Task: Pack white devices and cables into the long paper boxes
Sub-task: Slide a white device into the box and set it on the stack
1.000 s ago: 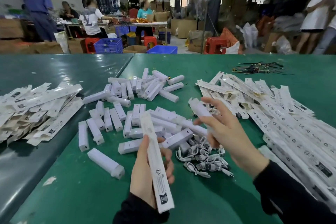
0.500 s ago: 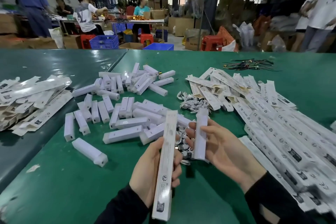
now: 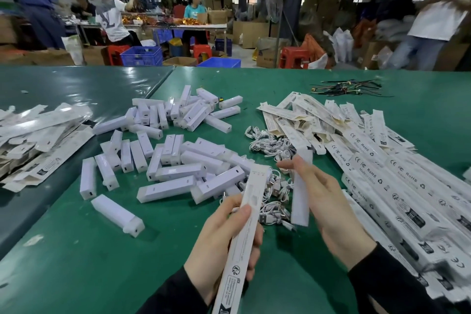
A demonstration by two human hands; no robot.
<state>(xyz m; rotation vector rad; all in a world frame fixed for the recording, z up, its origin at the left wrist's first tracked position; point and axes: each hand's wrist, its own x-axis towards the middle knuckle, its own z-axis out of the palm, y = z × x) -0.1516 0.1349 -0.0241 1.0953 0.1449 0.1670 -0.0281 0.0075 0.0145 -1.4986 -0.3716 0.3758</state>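
The left hand (image 3: pixel 224 242) has its grip closed around a long box (image 3: pixel 242 239), which slants up from the near edge of the bench (image 3: pixel 76 262), open end away from the person. Just to its right, the right hand (image 3: pixel 328 206) pinches a white device (image 3: pixel 300 194) upright, beside the box mouth and above the cables (image 3: pixel 272 201). Loose devices (image 3: pixel 168 155) lie mid-bench, and flat boxes (image 3: pixel 382 173) pile toward the right edge.
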